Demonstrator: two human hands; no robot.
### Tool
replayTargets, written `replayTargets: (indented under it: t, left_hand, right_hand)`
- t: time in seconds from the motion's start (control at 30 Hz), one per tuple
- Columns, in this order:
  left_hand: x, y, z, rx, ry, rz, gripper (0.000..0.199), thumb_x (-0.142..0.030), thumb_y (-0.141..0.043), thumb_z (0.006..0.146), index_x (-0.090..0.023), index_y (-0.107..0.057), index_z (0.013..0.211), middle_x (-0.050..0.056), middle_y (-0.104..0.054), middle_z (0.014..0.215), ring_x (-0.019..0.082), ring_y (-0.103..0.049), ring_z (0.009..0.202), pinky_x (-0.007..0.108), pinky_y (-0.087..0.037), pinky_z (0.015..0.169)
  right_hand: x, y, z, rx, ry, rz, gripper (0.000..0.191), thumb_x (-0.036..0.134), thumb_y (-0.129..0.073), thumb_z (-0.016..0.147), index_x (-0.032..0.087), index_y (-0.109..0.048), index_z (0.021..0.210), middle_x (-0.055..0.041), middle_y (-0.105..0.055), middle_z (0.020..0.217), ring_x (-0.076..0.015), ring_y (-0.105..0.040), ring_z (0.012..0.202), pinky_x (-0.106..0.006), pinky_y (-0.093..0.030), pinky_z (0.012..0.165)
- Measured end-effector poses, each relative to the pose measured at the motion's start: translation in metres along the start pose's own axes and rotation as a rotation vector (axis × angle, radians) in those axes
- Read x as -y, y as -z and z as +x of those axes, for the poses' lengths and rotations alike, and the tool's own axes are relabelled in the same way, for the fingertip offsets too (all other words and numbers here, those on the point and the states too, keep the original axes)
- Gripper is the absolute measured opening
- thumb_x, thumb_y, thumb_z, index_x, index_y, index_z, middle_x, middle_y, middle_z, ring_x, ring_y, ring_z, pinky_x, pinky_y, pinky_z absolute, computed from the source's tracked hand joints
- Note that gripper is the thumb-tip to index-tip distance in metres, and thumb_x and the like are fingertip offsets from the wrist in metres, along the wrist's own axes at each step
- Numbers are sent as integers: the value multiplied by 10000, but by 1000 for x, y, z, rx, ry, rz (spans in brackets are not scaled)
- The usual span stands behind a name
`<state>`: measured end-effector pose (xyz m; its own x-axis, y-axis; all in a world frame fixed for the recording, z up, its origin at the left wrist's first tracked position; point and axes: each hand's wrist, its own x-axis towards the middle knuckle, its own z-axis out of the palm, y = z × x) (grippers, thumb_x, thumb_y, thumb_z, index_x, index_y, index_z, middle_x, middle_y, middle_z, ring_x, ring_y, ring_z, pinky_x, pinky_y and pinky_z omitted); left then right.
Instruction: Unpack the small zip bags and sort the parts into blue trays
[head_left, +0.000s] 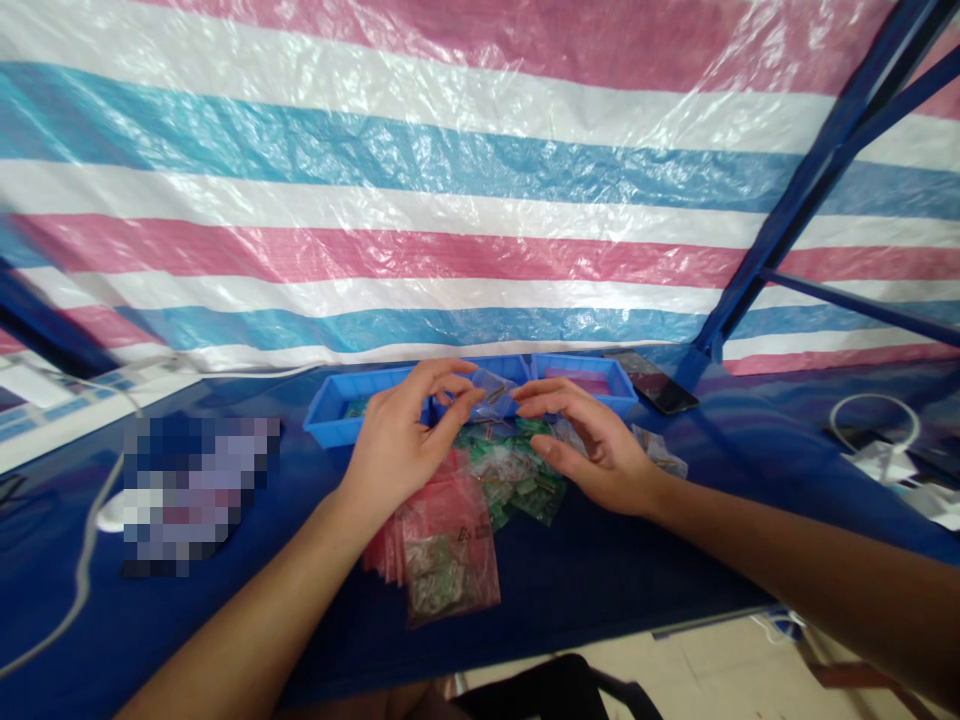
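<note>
My left hand [409,425] pinches a small clear plastic bag [491,388] between thumb and fingers, with thin metal pieces showing inside it. Just to the right, my right hand [589,435] has its thumb and fingers apart, the fingertips close to the bag's edge; whether they touch it I cannot tell. Below the hands lies a pile of small clear bags with green pieces [521,475]. In front of my left wrist is a stack of pink-tinted zip bags [450,500], the top one filled with small green and metallic parts.
Blue plastic bins [334,425] stand behind my hands, one holding pink bags [577,382]. A dark phone [664,385] lies at the back right, a white cable loop [874,400] farther right. A blurred-out object [199,495] and white cable [82,570] are on the left. Striped sheeting [450,200] hangs behind.
</note>
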<state>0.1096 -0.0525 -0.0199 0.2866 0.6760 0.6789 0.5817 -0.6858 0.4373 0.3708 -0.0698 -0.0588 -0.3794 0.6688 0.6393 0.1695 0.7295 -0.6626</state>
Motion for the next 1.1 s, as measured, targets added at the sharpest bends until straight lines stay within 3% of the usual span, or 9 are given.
replayTargets:
  t: [0.07,0.17,0.33,0.47,0.6,0.8,0.97,1.1]
  left_hand:
    - [0,0,0,-9,51,-21,249,-395,-713,1046,-217,-711,1221,26,-828,1044,189,-784,892,275,-617,813]
    - [2,0,3,-11,50,30,230,-407,-648,1074,-218,-771,1121,47,-834,1104,209,-784,963,311,-622,909]
    - [19,-4,5,88,18,144,425,-409,-496,1125,-195,-749,1391,118,-745,1457,304,-689,1371,481,-508,1234]
    - [35,-8,2,219,53,233,497,-390,-428,1135,-164,-690,1491,148,-583,1652,336,-550,1536,562,-411,1316]
    - [35,-7,2,192,44,236,457,-364,-439,1133,-142,-739,1396,156,-641,1570,328,-578,1489,533,-415,1312]
    - [20,-2,6,116,-3,188,380,-350,-476,1124,-150,-767,1264,144,-723,1354,302,-664,1328,484,-492,1229]
    - [18,-4,4,115,-31,169,329,-340,-508,1116,-170,-770,1219,128,-725,1321,296,-671,1293,478,-504,1200]
    - [18,-5,3,120,-60,160,303,-330,-529,1111,-174,-770,1209,121,-732,1302,290,-681,1263,477,-514,1179]
  right_hand:
    - [2,2,3,51,45,-49,273,327,-670,1071,267,-711,1334,-128,-674,1497,-297,-626,1427,-532,-471,1244]
    - [4,3,5,78,61,-100,357,303,-693,1057,270,-680,1412,-134,-668,1511,-292,-631,1426,-538,-466,1249]
    - [2,1,4,99,74,-133,369,296,-725,1035,258,-683,1400,-138,-695,1445,-286,-674,1359,-500,-512,1206]
    - [1,1,4,119,85,-160,357,299,-730,1032,252,-685,1383,-135,-715,1402,-285,-682,1334,-487,-526,1186]
    - [-1,2,5,144,117,-179,335,290,-732,1031,249,-688,1360,-130,-744,1338,-285,-693,1287,-493,-552,1147]
    - [2,0,6,245,281,-229,313,267,-755,1006,238,-701,1313,-141,-768,1261,-308,-687,1266,-528,-568,1122]
    - [8,-4,5,364,341,-257,330,272,-743,1006,214,-695,1328,-142,-765,1247,-302,-656,1308,-539,-530,1189]
    - [11,-2,5,359,364,-282,390,347,-809,968,179,-707,1306,-160,-765,1212,-322,-645,1320,-540,-539,1182]
